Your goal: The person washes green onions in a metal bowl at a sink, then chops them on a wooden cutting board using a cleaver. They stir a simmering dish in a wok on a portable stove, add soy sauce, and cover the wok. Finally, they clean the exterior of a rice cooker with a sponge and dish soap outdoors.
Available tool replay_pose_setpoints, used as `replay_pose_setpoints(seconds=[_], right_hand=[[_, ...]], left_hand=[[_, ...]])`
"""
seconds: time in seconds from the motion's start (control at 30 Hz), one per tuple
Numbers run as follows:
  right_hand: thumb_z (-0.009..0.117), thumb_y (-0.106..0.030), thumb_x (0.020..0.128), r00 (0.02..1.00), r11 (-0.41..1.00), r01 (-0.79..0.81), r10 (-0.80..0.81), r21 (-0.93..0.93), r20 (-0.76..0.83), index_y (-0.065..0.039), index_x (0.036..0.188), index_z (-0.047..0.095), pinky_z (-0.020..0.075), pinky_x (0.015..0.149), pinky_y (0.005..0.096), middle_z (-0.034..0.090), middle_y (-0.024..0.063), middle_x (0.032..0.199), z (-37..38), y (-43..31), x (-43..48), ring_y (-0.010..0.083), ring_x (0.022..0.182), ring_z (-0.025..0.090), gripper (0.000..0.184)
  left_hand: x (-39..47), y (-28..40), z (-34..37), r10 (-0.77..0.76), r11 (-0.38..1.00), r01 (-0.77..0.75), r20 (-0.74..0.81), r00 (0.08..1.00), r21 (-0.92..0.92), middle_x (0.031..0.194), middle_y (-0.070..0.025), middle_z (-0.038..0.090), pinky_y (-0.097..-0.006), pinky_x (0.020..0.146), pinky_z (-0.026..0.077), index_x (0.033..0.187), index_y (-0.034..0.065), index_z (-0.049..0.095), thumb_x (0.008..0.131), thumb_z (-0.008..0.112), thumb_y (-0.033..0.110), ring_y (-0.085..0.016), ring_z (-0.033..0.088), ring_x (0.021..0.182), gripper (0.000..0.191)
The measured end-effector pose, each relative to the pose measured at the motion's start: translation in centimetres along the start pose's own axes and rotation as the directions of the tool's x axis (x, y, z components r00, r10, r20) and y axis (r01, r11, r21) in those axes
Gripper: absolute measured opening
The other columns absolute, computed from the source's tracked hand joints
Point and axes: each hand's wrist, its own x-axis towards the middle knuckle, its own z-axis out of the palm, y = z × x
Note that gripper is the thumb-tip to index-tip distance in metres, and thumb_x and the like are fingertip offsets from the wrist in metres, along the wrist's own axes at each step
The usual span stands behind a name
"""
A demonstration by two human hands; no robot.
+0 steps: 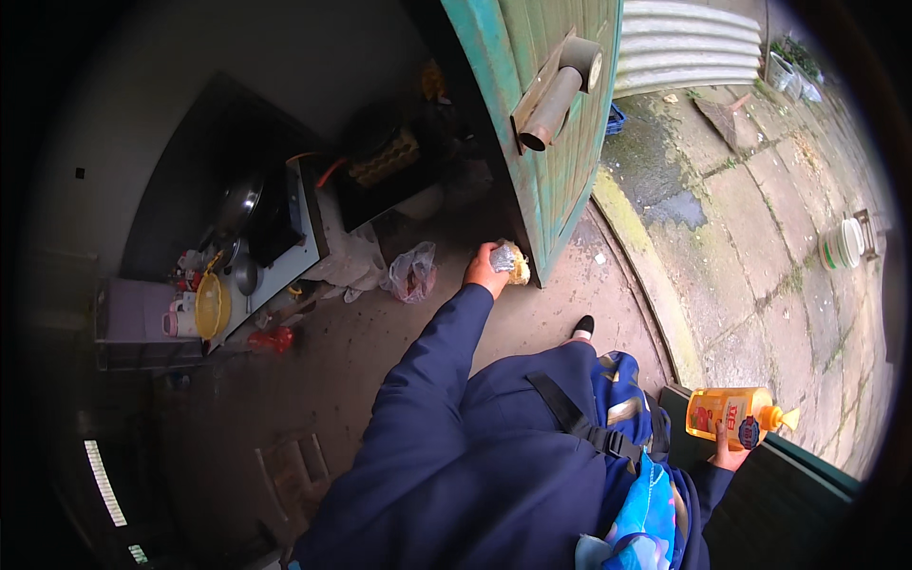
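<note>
My left hand (486, 269) holds a pale yellow scouring or scrubbing bundle (518, 263) with a silvery part beside the fingers; its exact kind cannot be told. It is close to the lower edge of a green wooden door (563, 178). At the right, my right hand (728, 452) grips a pump bottle of orange liquid (728, 418), which lies tilted sideways above a dark green door panel (769, 491). The bottle has a yellow pump top and a label with writing.
A raised threshold (645, 278) divides the indoor floor from the paved yard (734, 235). On the left stands a counter (306, 249) with a yellow basket (212, 306) and pans. A plastic bag (412, 273) lies on the floor; white buckets (842, 244) stand outside.
</note>
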Motion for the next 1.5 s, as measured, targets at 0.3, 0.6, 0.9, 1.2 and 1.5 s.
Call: replay_pose_setpoints(seconds=[0.3,0.6,0.9,1.2,1.5], right_hand=[[0.07,-0.002,0.069,0.992,0.993,-0.114,0.112,0.038,0.058,-0.002,0.124,0.04,0.0402,0.092,0.037,0.05,0.0139,0.117,1.7,2.8,13.6,0.0231,0.102,0.052,0.063],[0.069,-0.002,0.07,0.995,0.998,-0.069,0.067,0.013,0.076,0.0,0.12,0.042,0.0429,0.089,0.036,0.054,0.0138,0.111,2.7,0.4,25.4,0.022,0.099,0.054,0.057],[0.072,-0.001,0.064,0.997,0.99,0.05,-0.043,0.13,-0.063,-0.004,0.123,0.035,0.0412,0.09,0.0333,0.051,0.0087,0.113,2.4,-1.4,32.5,0.0179,0.103,0.052,0.07],[0.075,-0.011,0.062,0.978,0.994,0.013,0.011,0.112,-0.209,-0.004,0.126,0.031,0.0363,0.095,0.0355,0.048,0.0104,0.119,-5.8,-0.5,41.6,0.0197,0.111,0.047,0.078],[0.076,-0.013,0.062,0.877,0.996,0.043,0.001,0.081,-0.48,-0.004,0.126,0.031,0.0366,0.095,0.0355,0.048,0.0103,0.119,-16.5,1.4,48.8,0.02,0.112,0.047,0.078]], left_hand=[[1.7,2.2,0.9,-0.135,0.986,0.081,0.408,0.903,0.146,0.103,-0.0112,0.06,-0.0332,0.08,0.045,0.103,0.0089,0.058,0.064,0.065,0.024,-0.028,0.057,0.094,0.042],[-2.1,2.2,3.5,-0.402,0.825,0.262,0.195,0.895,0.501,0.102,-0.0132,0.06,-0.0356,0.081,0.043,0.1,0.0096,0.06,0.067,0.062,0.029,-0.029,0.056,0.096,0.038],[-2.0,-3.9,8.9,0.266,0.345,-0.484,0.411,0.872,0.804,0.107,-0.015,0.059,-0.0388,0.076,0.048,0.114,0.0051,0.053,0.072,0.06,0.018,-0.032,0.061,0.086,0.045],[11.8,13.3,37.2,-0.29,0.953,0.225,0.402,0.868,0.203,0.106,-0.0133,0.06,-0.0384,0.081,0.046,0.109,0.0076,0.056,0.073,0.057,0.021,-0.03,0.058,0.09,0.038],[19.1,35.2,57.4,-0.024,0.992,-0.064,0.669,0.743,0.107,0.104,-0.0115,0.06,-0.038,0.085,0.043,0.105,0.0102,0.059,0.075,0.054,0.023,-0.029,0.056,0.095,0.033]])
